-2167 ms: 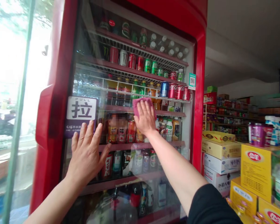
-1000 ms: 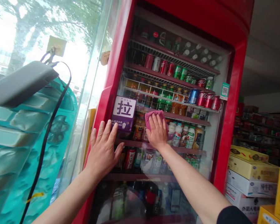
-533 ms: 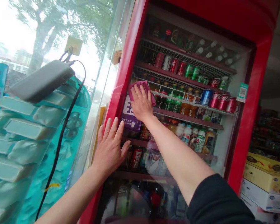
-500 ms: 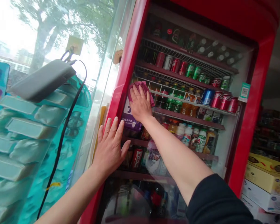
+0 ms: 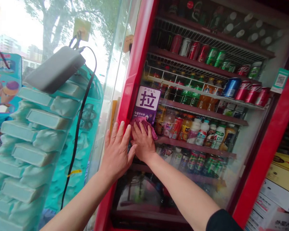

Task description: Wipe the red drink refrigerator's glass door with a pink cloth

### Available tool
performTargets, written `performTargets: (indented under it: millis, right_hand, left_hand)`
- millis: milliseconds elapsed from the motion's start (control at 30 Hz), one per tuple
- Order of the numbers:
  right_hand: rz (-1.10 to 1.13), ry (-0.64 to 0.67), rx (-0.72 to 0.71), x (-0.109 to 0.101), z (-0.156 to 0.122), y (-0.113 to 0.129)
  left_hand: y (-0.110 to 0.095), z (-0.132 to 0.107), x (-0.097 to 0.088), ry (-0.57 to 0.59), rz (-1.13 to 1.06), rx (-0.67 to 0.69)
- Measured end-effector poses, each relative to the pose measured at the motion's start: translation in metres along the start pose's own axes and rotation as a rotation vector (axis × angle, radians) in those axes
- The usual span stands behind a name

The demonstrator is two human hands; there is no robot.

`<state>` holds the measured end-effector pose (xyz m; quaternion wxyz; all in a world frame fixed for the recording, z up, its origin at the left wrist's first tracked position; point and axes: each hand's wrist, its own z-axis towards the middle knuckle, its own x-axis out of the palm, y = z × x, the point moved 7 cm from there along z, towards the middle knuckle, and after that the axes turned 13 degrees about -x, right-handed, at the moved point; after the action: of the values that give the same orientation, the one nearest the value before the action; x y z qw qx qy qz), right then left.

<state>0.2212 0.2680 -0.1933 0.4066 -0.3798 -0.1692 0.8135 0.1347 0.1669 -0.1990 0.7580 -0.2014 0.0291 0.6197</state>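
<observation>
My right hand [image 5: 144, 142] presses a pink cloth [image 5: 153, 132] flat against the glass door [image 5: 195, 183] of a red drinks fridge [image 5: 135, 73]. The cloth covers the lower part of a purple-and-white "PULL" sticker [image 5: 148, 98]. Palm forward and fingers spread, my left hand [image 5: 117, 152] is at the fridge's left red frame, beside my right hand, and holds nothing. Whether its palm touches the frame cannot be seen. Behind the glass, cans and bottles [image 5: 204, 131] stand on several shelves.
At the left, a turquoise moulded panel [image 5: 36, 134] stands with a grey box-shaped device [image 5: 55, 69] on top. A black cable [image 5: 78, 125] hangs from it. Stacked cartons [image 5: 279, 189] stand at the lower right. A green QR-code tag [image 5: 281, 81] is on the fridge's right side.
My right hand and the cloth have slid down the glass, uncovering the upper part of the sticker. My left hand stays by the frame. The view has shifted.
</observation>
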Motion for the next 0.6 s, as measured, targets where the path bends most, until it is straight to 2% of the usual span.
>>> performTargets:
  millis: [67,133,233,333,467,533,600]
  right_hand:
    - [0.025,0.052,-0.044,0.023,-0.035,0.028]
    - [0.056,0.095,-0.149,0.042,-0.068,0.052]
    - [0.090,0.115,-0.287,0.050,-0.092,0.061]
    - [0.083,0.059,-0.381,0.026,-0.071,0.039]
    - [0.059,-0.015,-0.261,-0.018,-0.008,-0.014]
    - [0.068,-0.032,-0.257,-0.027,0.013,-0.023]
    - [0.071,-0.064,-0.220,-0.024,0.019,-0.021]
  left_hand:
    - [-0.001,-0.005,0.000,0.006,0.010,-0.002]
    - [-0.002,-0.007,-0.002,0.017,0.017,-0.008]
    - [-0.002,-0.008,-0.007,0.029,0.017,-0.012]
    - [0.000,-0.005,-0.011,0.033,0.007,-0.034]
    - [0.001,-0.002,-0.006,0.054,-0.014,-0.062]
    - [0.001,-0.002,-0.002,0.058,-0.026,-0.067]
    - [0.003,-0.002,0.001,0.053,-0.035,-0.076]
